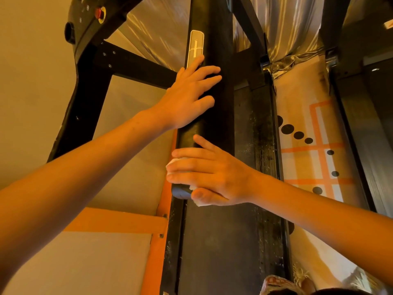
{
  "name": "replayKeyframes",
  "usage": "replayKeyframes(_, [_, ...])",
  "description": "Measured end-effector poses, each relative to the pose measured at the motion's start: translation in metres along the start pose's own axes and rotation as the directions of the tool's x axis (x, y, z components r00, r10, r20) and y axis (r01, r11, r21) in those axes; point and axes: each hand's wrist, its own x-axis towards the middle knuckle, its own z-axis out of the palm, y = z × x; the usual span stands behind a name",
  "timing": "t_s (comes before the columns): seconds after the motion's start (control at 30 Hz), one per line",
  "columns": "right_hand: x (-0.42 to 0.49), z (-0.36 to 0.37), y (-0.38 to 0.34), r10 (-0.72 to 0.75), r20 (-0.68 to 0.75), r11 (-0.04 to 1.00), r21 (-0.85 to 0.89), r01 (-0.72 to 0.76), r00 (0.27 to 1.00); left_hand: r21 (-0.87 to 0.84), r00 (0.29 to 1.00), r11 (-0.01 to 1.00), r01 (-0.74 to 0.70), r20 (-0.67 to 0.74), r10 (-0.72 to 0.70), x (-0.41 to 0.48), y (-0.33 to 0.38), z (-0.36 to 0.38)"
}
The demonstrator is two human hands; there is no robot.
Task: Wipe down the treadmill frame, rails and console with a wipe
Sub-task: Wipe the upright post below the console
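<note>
A black treadmill handrail (210, 39) runs up the middle of the view, with a silver sensor plate (195, 46) on its upper part. My left hand (189, 99) lies flat on the rail just below that plate, fingers spread across it. My right hand (208, 173) wraps the rail's near end and presses a white wipe (173, 163) against it; only the wipe's edges show under the fingers and thumb. The console (89, 20), with a red stop button (100, 13), is at the top left.
The treadmill's side rail and deck (251, 167) lie below the handrail. An orange-trimmed panel (119, 220) is at the lower left. A patterned floor mat (314, 150) and a second machine's black frame (361, 124) are to the right. Silvery curtain (293, 24) hangs behind.
</note>
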Motion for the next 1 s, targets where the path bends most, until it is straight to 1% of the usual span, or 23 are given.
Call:
replayKeyframes(0.1, [-0.003,0.002,0.003,-0.037,0.017,0.998,-0.040,0.038,0.999,-0.006,1.000,1.000,0.004,0.000,-0.004,0.000,0.001,0.001])
replayKeyframes(0.27, [-0.039,0.006,0.023,-0.056,0.017,0.990,-0.126,0.058,0.998,-0.007,1.000,1.000,-0.001,-0.008,0.001,0.000,0.002,0.001])
replayKeyframes(0.33, [-0.028,0.007,0.018,-0.055,-0.014,0.994,-0.100,0.054,0.998,-0.015,1.000,1.000,0.002,-0.012,-0.002,-0.001,0.002,0.001])
replayKeyframes(0.4, [-0.009,0.007,0.009,-0.089,-0.029,0.994,-0.071,0.087,0.996,-0.017,1.000,1.000,0.000,-0.014,0.000,-0.001,0.001,0.001])
replayKeyframes(0.5, [0.003,0.008,0.000,-0.131,-0.018,0.987,-0.099,0.128,0.991,-0.021,1.000,1.000,0.000,-0.009,-0.001,-0.001,0.002,0.000])
replayKeyframes(0.63, [-0.019,0.011,0.011,-0.166,-0.019,0.977,-0.136,0.162,0.986,-0.012,1.000,1.000,0.009,-0.008,-0.009,0.000,0.004,0.000])
replayKeyframes(0.77, [-0.052,0.025,0.035,-0.167,-0.072,0.970,-0.190,0.150,0.983,0.005,1.000,1.000,-0.012,-0.011,0.012,-0.002,0.000,0.000])
replayKeyframes(0.87, [-0.067,0.035,0.045,-0.148,-0.126,0.973,-0.199,0.121,0.981,-0.010,1.000,1.000,0.009,0.003,-0.009,-0.003,0.004,-0.001])
replayKeyframes(1.0, [-0.085,0.043,0.052,-0.106,-0.139,0.977,-0.196,0.078,0.985,0.008,1.000,1.000,0.019,0.005,-0.019,-0.004,0.007,-0.001])
